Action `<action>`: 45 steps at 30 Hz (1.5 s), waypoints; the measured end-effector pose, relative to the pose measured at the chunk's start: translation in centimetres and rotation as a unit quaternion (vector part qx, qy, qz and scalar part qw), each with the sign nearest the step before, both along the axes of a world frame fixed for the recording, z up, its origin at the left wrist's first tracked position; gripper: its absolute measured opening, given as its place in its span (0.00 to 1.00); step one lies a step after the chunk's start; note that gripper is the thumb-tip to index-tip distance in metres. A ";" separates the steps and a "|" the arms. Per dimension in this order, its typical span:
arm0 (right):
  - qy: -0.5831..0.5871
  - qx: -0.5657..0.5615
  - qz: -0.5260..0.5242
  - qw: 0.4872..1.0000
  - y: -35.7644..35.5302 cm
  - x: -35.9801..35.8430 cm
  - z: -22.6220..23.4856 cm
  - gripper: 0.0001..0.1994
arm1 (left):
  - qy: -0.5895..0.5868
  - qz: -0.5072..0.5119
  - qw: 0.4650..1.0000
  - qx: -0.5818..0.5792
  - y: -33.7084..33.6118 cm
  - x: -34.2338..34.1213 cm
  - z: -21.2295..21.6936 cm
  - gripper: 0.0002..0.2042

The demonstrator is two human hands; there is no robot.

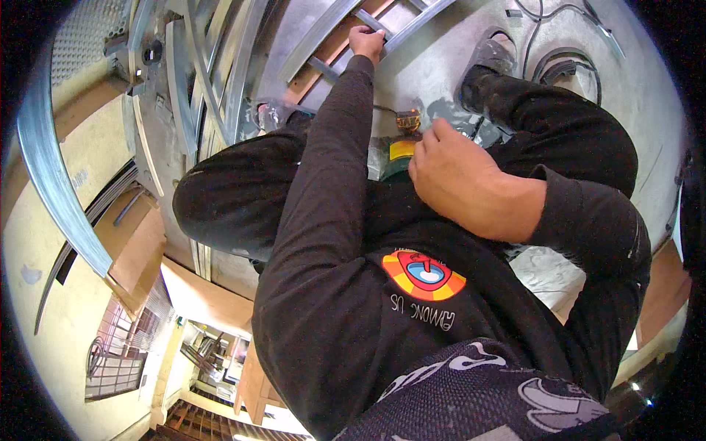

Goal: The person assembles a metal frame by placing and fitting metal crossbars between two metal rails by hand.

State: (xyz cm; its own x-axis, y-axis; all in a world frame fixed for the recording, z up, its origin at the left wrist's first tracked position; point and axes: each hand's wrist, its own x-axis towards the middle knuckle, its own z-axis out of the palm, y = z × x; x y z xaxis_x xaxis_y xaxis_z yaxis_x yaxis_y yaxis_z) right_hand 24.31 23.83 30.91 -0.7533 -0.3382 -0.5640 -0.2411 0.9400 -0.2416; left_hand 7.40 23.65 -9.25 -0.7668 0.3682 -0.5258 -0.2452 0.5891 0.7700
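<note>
My left hand point(366, 44) reaches far forward, its fingers closed on a metal crossbar point(371, 20) of a ladder-like metal frame point(323, 37) on the floor. My right hand point(463, 176) is in front of my lap, back upward, fingers loosely bent and slightly apart, with nothing visible in them. Just left of its fingertips is a dark green-grey object with a yellow band point(401, 150), partly hidden; I cannot tell its kind or whether the hand touches it. Beyond that is a small yellow-and-black object point(408, 120) with a dark cord.
Long metal channels point(180, 81) lie to the left by a wall. A brown board point(300, 90) lies under the frame. My shoe point(494, 51) rests on the grey floor, with a coiled black cable point(570, 67) to its right. A curved-looking metal strip point(55, 184) runs along the left.
</note>
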 end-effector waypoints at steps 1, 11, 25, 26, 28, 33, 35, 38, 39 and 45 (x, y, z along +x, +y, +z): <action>0.001 -0.005 0.010 1.000 -0.2 -0.5 0.2 0.11 | 0.012 0.006 1.000 0.003 -1.0 -1.4 -1.1 0.16; -0.010 -0.004 0.005 1.000 -0.3 -0.2 -0.1 0.12 | -0.033 0.019 0.999 -0.011 -1.1 -0.3 -1.8 0.19; 0.015 -0.009 0.014 1.000 0.2 -0.7 -0.9 0.10 | 0.330 0.153 0.887 -0.284 -7.9 0.0 4.3 0.23; 0.022 -0.014 0.011 1.000 0.1 -0.7 -0.8 0.10 | 0.263 0.161 0.894 -0.324 -9.0 -0.5 4.7 0.26; 0.032 -0.006 0.012 0.999 0.0 -0.4 -1.2 0.10 | 0.192 0.166 0.898 -0.360 -9.7 -0.8 4.9 0.29; 0.054 -0.020 0.005 0.998 -0.4 -0.5 -1.1 0.10 | 0.111 0.102 0.946 -0.288 -11.5 -3.2 3.5 0.24; 0.033 -0.010 0.004 0.999 -0.4 -0.1 -1.8 0.10 | 0.157 0.089 0.947 -0.264 -10.1 -1.8 3.1 0.22; 0.040 -0.005 0.016 0.999 -0.6 -0.2 -1.8 0.10 | 0.225 0.089 0.944 -0.227 -9.2 -2.1 2.7 0.21; 0.042 -0.006 0.019 0.999 -0.7 -0.3 -1.7 0.10 | 0.193 0.080 0.950 -0.234 -9.2 -2.6 2.6 0.20; 0.061 -0.010 -0.003 0.998 -0.3 0.0 -2.3 0.11 | 0.139 0.099 0.948 -0.268 -8.9 -2.3 1.9 0.21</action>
State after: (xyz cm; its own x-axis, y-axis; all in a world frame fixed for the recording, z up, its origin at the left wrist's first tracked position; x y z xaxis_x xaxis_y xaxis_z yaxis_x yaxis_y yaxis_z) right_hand 24.27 23.56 28.64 -0.8174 -0.3444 -0.4618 -0.2649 0.9366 -0.2296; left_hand 5.05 14.72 -7.31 -0.9290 -0.0616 -0.3649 -0.2245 0.8777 0.4235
